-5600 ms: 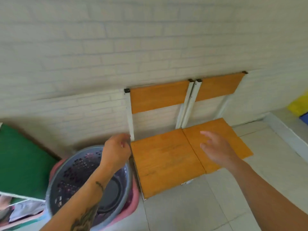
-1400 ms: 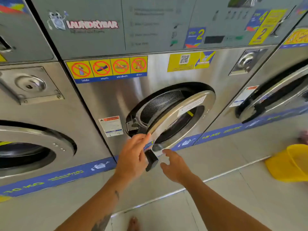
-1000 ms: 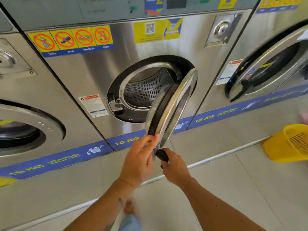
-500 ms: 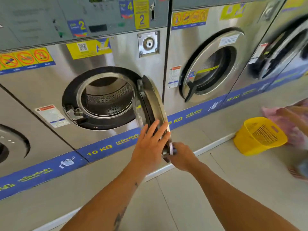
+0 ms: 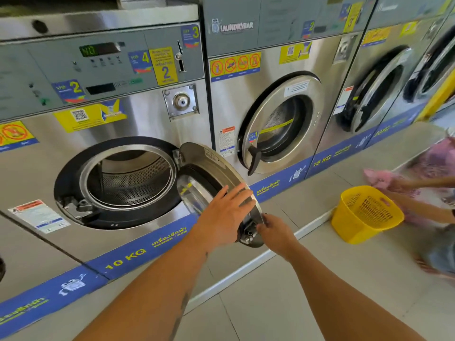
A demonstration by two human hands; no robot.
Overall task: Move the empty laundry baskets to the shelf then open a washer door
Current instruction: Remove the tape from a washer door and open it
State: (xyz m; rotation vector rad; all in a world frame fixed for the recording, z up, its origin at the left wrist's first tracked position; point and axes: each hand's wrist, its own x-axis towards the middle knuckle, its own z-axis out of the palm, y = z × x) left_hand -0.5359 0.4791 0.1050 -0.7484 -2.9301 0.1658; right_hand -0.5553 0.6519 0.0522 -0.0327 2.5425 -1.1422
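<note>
A steel 10 kg washer fills the left half of the head view, its round door (image 5: 209,166) swung wide open to the right on its hinge. The perforated drum (image 5: 130,178) is exposed and looks empty. My left hand (image 5: 224,212) lies flat with spread fingers on the door's inner face near its free edge. My right hand (image 5: 273,232) grips the black door handle (image 5: 248,238) at the door's lower edge.
A second washer (image 5: 278,129) to the right has its door shut, with more machines beyond it. A yellow laundry basket (image 5: 364,215) stands on the tiled floor at the right. Another person's arms and pink cloth (image 5: 418,183) reach in beside it.
The washer door has swung from ajar to fully open toward the right. Both hands followed it, and my view shifted right. Earlier, my left hand was on stacked baskets beside orange seats.
</note>
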